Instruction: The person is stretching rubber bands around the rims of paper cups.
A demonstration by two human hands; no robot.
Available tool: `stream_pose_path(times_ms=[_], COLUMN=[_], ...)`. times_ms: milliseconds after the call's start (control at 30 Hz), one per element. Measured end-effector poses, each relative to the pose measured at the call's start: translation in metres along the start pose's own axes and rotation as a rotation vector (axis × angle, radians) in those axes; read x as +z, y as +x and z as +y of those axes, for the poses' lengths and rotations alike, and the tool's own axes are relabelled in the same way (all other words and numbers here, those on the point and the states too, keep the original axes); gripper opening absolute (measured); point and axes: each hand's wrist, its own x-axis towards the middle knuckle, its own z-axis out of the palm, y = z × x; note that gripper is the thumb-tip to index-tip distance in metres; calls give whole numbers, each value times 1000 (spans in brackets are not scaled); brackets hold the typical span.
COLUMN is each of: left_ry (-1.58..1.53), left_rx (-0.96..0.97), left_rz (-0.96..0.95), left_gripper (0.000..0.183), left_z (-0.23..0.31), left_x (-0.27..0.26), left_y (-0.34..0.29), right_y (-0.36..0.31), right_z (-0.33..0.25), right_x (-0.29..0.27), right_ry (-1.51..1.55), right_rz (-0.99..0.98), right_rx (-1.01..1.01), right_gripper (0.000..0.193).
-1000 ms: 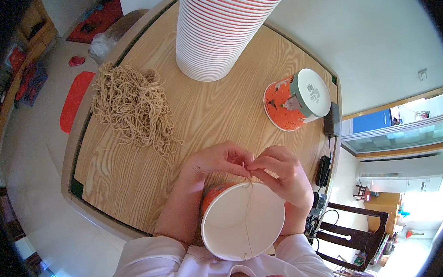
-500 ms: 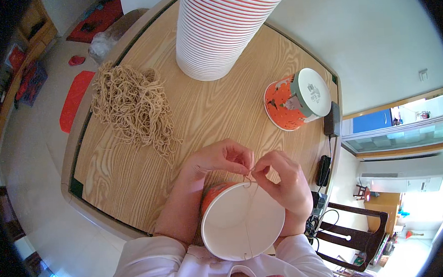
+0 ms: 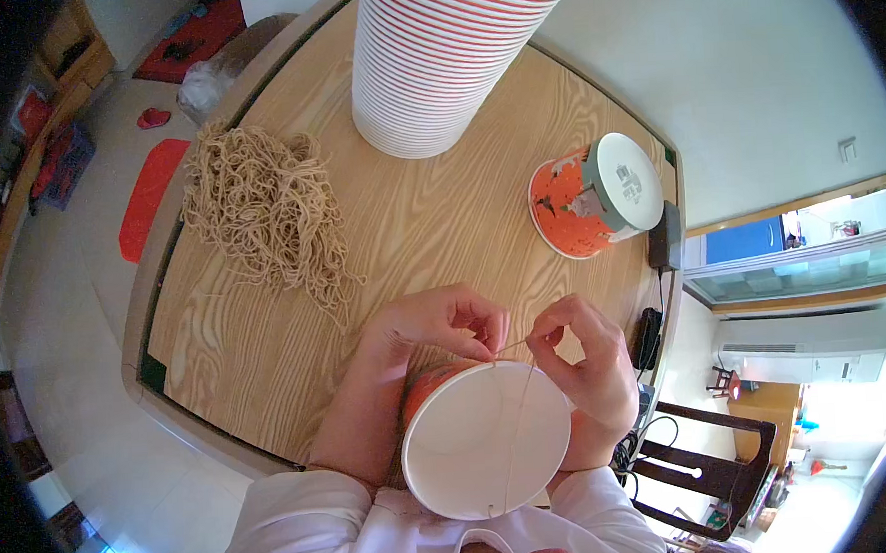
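A paper bucket [image 3: 442,447], white inside and orange outside, leans against my body with its mouth facing up. Thin tan string [image 3: 514,435] runs across its opening, from the near rim to the far rim. My left hand [image 3: 450,321] pinches the string right at the far rim. To its right, my right hand [image 3: 586,359] grips the string between thumb and forefinger, and a short length stretches between the two hands. Whether the string is knotted at the far rim is too small to tell.
A heap of tan string [image 3: 264,211] lies on the wooden table [image 3: 410,228] at left. Behind stands a tall stack of white paper buckets [image 3: 432,67]. One orange-and-green bucket [image 3: 589,199] sits upside down at right, near black adapters [image 3: 649,336] and cables. A dark chair [image 3: 713,463] stands beyond.
My right hand has moved right, away from my left hand, and the string between them is now stretched out. The left hand has shifted little; the bucket stays in place.
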Motion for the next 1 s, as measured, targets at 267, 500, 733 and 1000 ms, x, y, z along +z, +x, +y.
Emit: stream_pose_path(times_ms=[267,500,733,1000], left_ry=[71,1282,1513,1485], left_rx=[-134,-413,-734,-561], left_rz=[320,578,937,1240], left_gripper=[24,27,20,23], left_z=[57,91,128,152], left_x=[16,107,149,142], left_y=[-23,-65,-82,-81], right_y=[-3,-5,-8,-2], right_z=[-2,-3,6,9], right_x=[-3,-1,10,13], right_ry=[75,63,-85,10], right_rz=[-80,-82,-158,-250], right_rx=[-57,-193,-249,-105], right_gripper=[17,15,22,29])
